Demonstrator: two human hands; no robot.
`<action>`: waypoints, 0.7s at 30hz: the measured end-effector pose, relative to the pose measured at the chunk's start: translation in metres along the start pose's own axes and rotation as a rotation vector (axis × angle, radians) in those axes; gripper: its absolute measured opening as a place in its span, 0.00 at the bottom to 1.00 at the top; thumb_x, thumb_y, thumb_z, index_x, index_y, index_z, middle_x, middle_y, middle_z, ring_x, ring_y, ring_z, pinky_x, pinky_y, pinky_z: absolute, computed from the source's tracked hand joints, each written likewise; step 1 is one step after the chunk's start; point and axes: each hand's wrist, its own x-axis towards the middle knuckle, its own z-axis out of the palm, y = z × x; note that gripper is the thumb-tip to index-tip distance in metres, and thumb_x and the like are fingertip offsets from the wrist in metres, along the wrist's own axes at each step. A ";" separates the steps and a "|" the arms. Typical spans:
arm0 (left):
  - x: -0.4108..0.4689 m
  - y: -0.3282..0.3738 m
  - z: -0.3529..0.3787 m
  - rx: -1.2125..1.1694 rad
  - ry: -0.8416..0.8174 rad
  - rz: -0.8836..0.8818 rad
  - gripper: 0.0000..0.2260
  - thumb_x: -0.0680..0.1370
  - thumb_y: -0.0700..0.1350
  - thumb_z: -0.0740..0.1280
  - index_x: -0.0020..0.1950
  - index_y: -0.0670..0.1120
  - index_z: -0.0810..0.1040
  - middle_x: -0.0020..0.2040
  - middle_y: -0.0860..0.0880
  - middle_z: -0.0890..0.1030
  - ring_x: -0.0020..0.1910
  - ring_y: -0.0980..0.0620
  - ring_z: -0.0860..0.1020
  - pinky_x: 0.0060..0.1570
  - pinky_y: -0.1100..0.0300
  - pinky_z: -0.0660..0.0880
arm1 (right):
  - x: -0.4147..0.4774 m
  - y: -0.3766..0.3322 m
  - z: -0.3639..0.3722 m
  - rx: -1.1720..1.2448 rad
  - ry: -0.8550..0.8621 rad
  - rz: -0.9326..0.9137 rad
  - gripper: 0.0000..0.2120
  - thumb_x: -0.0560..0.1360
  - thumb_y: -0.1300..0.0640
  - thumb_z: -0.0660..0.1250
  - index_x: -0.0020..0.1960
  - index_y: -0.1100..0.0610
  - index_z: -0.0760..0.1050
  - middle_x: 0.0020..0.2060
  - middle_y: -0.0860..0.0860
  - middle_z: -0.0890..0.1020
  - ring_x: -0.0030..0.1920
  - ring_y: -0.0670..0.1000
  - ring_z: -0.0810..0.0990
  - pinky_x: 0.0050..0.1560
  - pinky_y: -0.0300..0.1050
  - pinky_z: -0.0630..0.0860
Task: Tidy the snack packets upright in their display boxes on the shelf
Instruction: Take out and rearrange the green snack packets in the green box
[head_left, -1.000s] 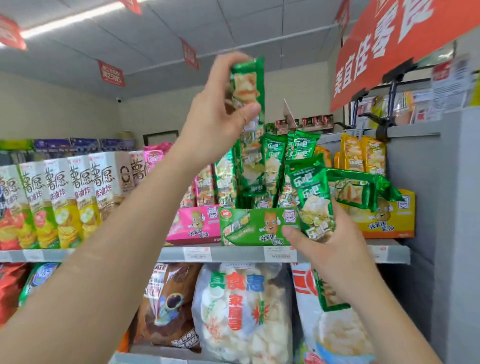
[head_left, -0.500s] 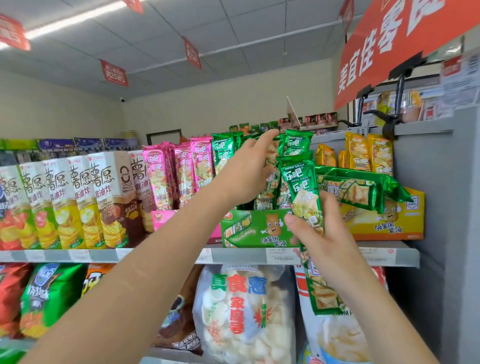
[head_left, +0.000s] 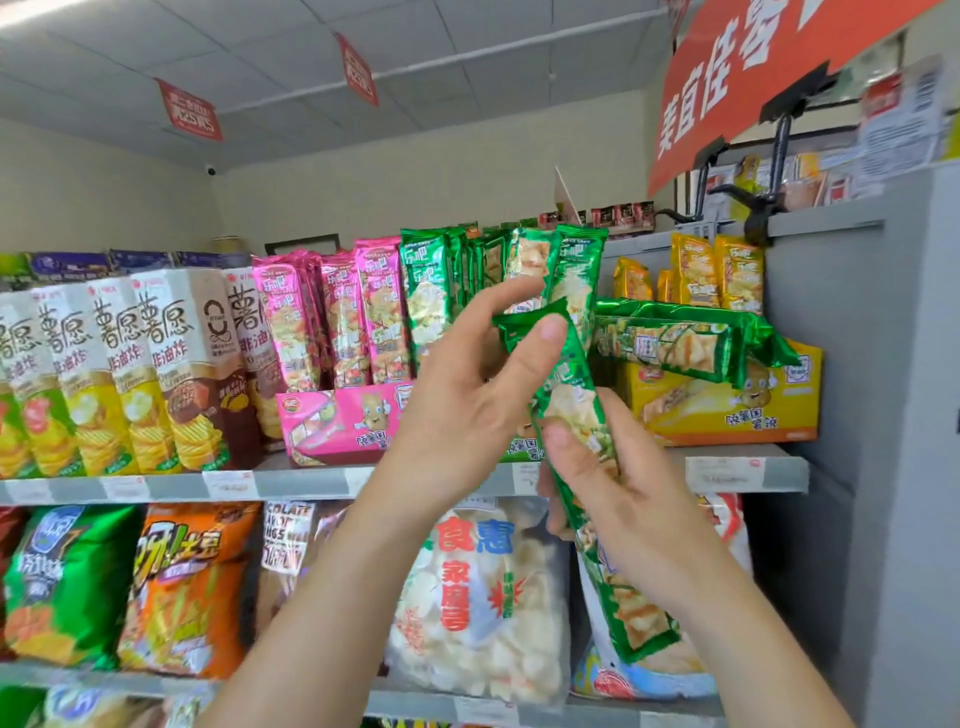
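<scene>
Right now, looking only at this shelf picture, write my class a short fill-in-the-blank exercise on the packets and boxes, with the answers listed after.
1. Both hands, the left hand and the right hand, hold a long packet coloured ____.
2. The green packets lying flat rest on top of the ____ display box.
3. The pink packets stand ____ in the pink display box.

Answers: green; yellow; upright

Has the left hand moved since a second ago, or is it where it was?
Yes. The left hand has dropped from above the upright green packets to in front of them, pinching the packet held by the right hand.
</scene>
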 end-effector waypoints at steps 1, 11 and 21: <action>-0.002 -0.002 0.000 0.024 0.043 0.024 0.09 0.80 0.51 0.64 0.59 0.51 0.77 0.27 0.57 0.65 0.25 0.59 0.62 0.24 0.64 0.59 | -0.004 0.001 0.000 -0.015 -0.041 0.002 0.27 0.71 0.29 0.62 0.67 0.38 0.69 0.51 0.36 0.79 0.51 0.41 0.78 0.62 0.48 0.76; -0.038 -0.036 -0.042 -0.271 0.533 -0.212 0.12 0.81 0.51 0.62 0.61 0.53 0.79 0.52 0.49 0.77 0.49 0.50 0.74 0.41 0.53 0.79 | -0.031 0.000 -0.055 0.232 -0.004 0.096 0.28 0.61 0.37 0.78 0.59 0.44 0.82 0.46 0.52 0.86 0.35 0.49 0.82 0.34 0.40 0.79; -0.058 -0.042 -0.051 -0.343 0.531 -0.225 0.09 0.78 0.54 0.62 0.51 0.59 0.81 0.46 0.52 0.76 0.36 0.55 0.75 0.37 0.57 0.79 | -0.029 -0.011 -0.038 0.180 0.179 -0.007 0.18 0.68 0.44 0.73 0.56 0.45 0.83 0.43 0.53 0.87 0.40 0.50 0.85 0.39 0.38 0.80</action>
